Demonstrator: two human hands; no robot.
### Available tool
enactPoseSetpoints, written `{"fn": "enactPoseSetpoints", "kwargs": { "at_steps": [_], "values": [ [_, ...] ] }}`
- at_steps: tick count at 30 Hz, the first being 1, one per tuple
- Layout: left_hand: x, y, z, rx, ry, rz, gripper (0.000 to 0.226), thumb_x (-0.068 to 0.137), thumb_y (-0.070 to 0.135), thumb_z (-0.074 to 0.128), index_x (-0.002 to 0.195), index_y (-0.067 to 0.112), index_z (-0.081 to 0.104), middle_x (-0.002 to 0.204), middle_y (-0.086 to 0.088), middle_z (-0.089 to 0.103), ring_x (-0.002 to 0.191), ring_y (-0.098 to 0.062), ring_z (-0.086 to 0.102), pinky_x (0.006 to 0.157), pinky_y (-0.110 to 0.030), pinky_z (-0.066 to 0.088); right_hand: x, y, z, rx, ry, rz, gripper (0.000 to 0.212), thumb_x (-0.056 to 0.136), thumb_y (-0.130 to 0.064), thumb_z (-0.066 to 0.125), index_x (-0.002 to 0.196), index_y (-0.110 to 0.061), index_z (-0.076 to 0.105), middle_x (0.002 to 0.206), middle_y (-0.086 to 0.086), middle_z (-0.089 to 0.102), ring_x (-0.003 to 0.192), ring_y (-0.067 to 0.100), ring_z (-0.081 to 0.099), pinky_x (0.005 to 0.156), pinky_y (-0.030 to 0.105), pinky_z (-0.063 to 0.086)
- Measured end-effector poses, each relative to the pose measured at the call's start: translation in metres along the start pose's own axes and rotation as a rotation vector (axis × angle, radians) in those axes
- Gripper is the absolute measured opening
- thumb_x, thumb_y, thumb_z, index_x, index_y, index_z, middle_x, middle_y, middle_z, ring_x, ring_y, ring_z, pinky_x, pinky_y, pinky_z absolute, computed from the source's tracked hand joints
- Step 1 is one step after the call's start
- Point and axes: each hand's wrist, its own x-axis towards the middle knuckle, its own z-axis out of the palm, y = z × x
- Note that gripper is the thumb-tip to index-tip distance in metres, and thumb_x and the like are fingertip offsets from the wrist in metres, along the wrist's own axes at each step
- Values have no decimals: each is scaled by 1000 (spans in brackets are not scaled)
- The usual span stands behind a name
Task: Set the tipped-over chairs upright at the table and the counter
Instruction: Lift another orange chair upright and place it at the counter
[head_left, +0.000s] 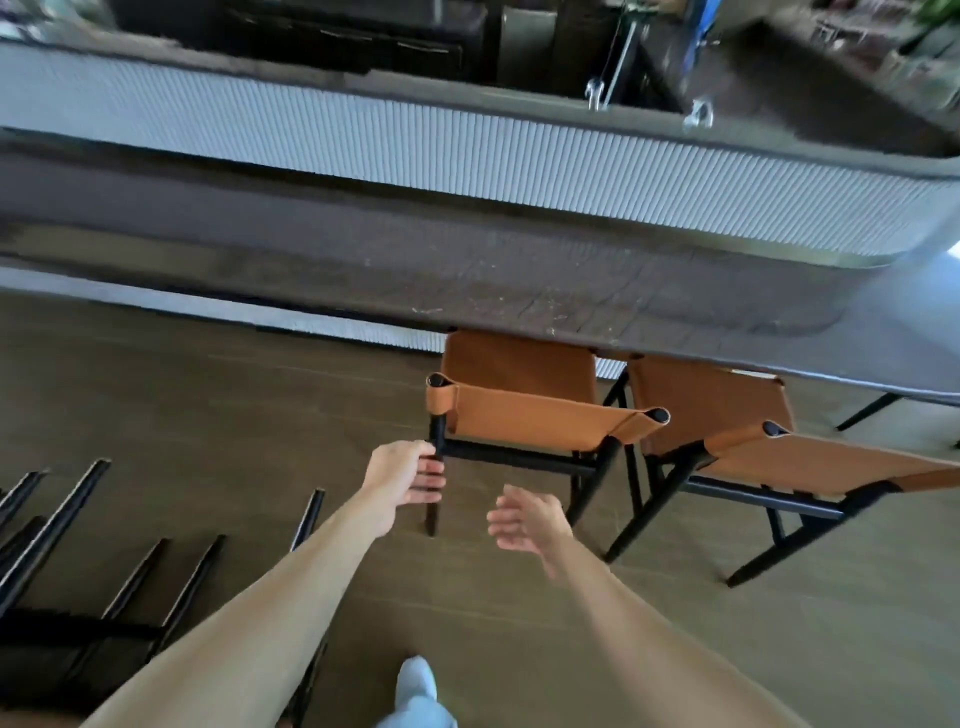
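Two tan leather chairs with black frames stand upright, tucked under the grey counter (519, 280). My left hand (408, 475) is wrapped around the rear left post of the nearer chair (524, 410), just below its backrest. My right hand (527, 517) hovers open behind that chair, touching nothing. The second chair (727, 415) stands to its right. At the lower left, black legs of a tipped-over chair (67, 571) point up and away from me.
The counter has a ribbed white front (363, 140) and curves away at the right. The floor is brown tile. My foot in a pale shoe (415, 686) shows at the bottom. Dark cabinets stand beyond the counter.
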Motion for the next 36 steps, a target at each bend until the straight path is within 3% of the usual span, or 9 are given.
{"fn": "enactPoseSetpoints", "kwargs": {
  "at_steps": [3, 7, 13, 20, 23, 26, 29, 33, 36],
  "values": [
    [-53, -9, -30, -56, 98, 114, 17, 93, 11, 61, 103, 2, 70, 91, -20, 75, 70, -29, 72, 60, -38, 63, -28, -7, 18, -29, -61, -102, 25, 104, -20, 52, 106, 1, 65, 95, 21, 70, 73, 26, 66, 71, 34, 57],
    [-130, -76, -70, -99, 260, 108, 16, 94, 10, 60, 100, -1, 70, 85, -16, 71, 72, -29, 69, 68, -41, 64, -71, 17, 50, -79, -156, -153, 22, 102, -17, 52, 102, 0, 65, 88, 19, 69, 72, 28, 66, 68, 34, 54],
    [-245, -175, -162, -181, 449, 11, 14, 95, 7, 58, 101, -3, 67, 86, -18, 67, 72, -29, 64, 69, -39, 59, -149, 94, 111, -338, -359, -195, 29, 100, -20, 54, 103, 3, 72, 103, 21, 76, 87, 28, 72, 88, 44, 59],
    [-362, -253, -284, -410, 631, 129, 14, 95, 7, 62, 104, -3, 67, 91, -21, 69, 81, -32, 66, 79, -44, 58, -227, 164, 230, -649, -496, -261, 20, 98, -13, 54, 89, -2, 69, 86, 17, 70, 69, 25, 65, 63, 29, 50],
    [-405, -309, -341, -495, 718, 98, 12, 93, 6, 62, 100, -2, 69, 88, -21, 71, 81, -33, 68, 88, -51, 58, -258, 214, 285, -806, -558, -338, 22, 97, -15, 56, 83, -6, 69, 80, 12, 71, 66, 22, 64, 62, 29, 48],
    [-457, -380, -405, -597, 762, 51, 15, 94, 6, 62, 103, -4, 67, 88, -21, 71, 78, -33, 69, 81, -47, 60, -301, 278, 347, -903, -574, -399, 22, 96, -20, 59, 82, -10, 72, 76, 6, 74, 67, 20, 65, 64, 30, 50],
    [-503, -441, -474, -748, 790, 66, 16, 95, 7, 60, 104, -5, 67, 90, -20, 73, 77, -33, 71, 71, -41, 62, -348, 342, 412, -842, -555, -423, 21, 98, -19, 58, 84, -11, 72, 76, 3, 76, 67, 17, 66, 62, 29, 51],
    [-557, -489, -545, -845, 840, 76, 14, 97, 6, 54, 99, -2, 66, 87, -18, 71, 76, -32, 69, 68, -38, 61, -410, 414, 476, -745, -542, -371, 21, 101, -15, 56, 86, -12, 71, 88, 10, 76, 80, 23, 70, 75, 36, 55],
    [-587, -510, -586, -833, 831, 54, 15, 96, 6, 54, 99, -1, 67, 90, -19, 71, 77, -32, 69, 76, -41, 59, -444, 449, 511, -678, -539, -308, 19, 100, -12, 57, 88, -9, 71, 87, 12, 75, 79, 24, 68, 71, 34, 54]
  ]
}}
